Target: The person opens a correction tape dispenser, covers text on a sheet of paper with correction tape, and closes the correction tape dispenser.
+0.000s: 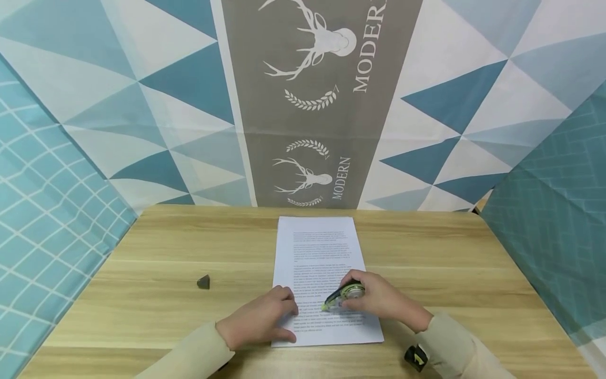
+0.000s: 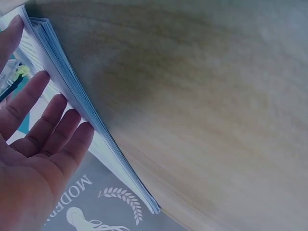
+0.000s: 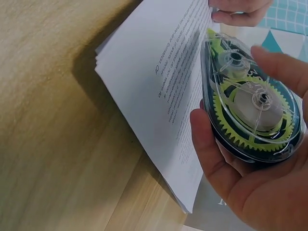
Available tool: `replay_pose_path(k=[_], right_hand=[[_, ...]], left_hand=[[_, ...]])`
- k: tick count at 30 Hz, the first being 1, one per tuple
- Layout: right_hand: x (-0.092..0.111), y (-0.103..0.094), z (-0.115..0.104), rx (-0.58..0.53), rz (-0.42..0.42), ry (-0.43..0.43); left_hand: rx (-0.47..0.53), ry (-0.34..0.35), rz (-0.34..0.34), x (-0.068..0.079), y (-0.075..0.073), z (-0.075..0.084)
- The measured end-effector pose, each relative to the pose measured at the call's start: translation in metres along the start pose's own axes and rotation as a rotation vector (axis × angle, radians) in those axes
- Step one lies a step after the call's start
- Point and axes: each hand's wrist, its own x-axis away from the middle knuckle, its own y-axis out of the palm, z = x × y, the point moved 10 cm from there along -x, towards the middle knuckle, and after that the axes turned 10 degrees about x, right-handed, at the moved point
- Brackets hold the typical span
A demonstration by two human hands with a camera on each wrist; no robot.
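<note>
A stack of printed paper lies on the wooden table, its page edges showing in the left wrist view. My right hand grips a correction tape above the lower part of the top sheet. In the right wrist view, the correction tape has a clear case, a green gear inside and a green tip pointed toward the page. Whether that tip touches the paper I cannot tell. At the stack's left edge, my left hand rests with loosely bent fingers and holds nothing.
A small dark wedge-shaped piece lies on the table left of the paper. Behind the table hangs a patterned cloth with deer heads. Blue cloths close off both sides.
</note>
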Motion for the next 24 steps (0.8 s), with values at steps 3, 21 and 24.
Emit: replay_pose_path(k=[3,21,24], right_hand=[[0.0007,-0.0011,0.0013,-0.009,0.003,0.012],[0.0041,0.0054,-0.0031,-0.002,-0.027,-0.029],[0.0036,0.0074,-0.0034,-0.004,-0.032,-0.031]], left_hand=[[0.002,-0.006,-0.002,-0.0006,-0.0004,-0.0008],[0.01,-0.025,-0.008,-0.0038,0.0006,-0.0035],[0.012,-0.03,-0.008,-0.0038,0.0008,-0.0037]])
